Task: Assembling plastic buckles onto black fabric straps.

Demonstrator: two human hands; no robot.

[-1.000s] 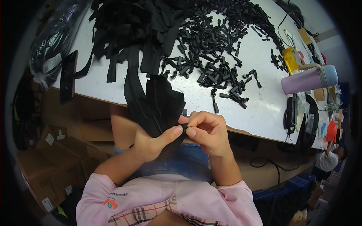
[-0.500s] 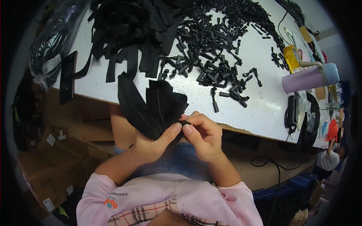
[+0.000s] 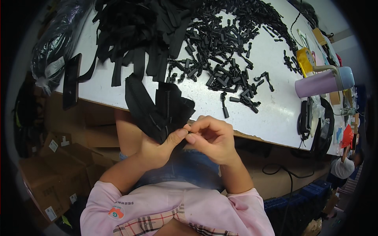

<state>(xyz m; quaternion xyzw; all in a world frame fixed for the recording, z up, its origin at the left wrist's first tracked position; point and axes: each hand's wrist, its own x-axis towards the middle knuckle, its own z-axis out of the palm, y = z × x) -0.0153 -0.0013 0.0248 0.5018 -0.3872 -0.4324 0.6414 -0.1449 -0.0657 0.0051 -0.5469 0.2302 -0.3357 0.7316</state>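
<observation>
Several black zipper strips (image 3: 170, 106) fan upward from my left hand (image 3: 158, 151), which is closed around their lower part just in front of the table edge. Their teeth lines show down the middle of the tapes. Thumb and forefinger of my right hand (image 3: 215, 142) are pinched right against the left thumb, at the lower end of the strips. What sits between these right fingertips is mostly hidden. Beyond my hands, a large heap of black zipper sliders with long pulls (image 3: 224, 74) spreads over the white table (image 3: 271, 118).
More black zipper strips (image 3: 136, 35) are heaped at the back left, beside a phone (image 3: 71, 80) and a clear plastic bag (image 3: 55, 51). A lilac bottle (image 3: 317, 83) lies on the right. Cardboard boxes (image 3: 51, 185) stand below left. Another person (image 3: 341, 167) is at far right.
My right fingertips have shifted slightly left, closer to the left thumb. The strips have turned a little, showing more of their teeth; the black end formerly seen between my fingers is now mostly covered.
</observation>
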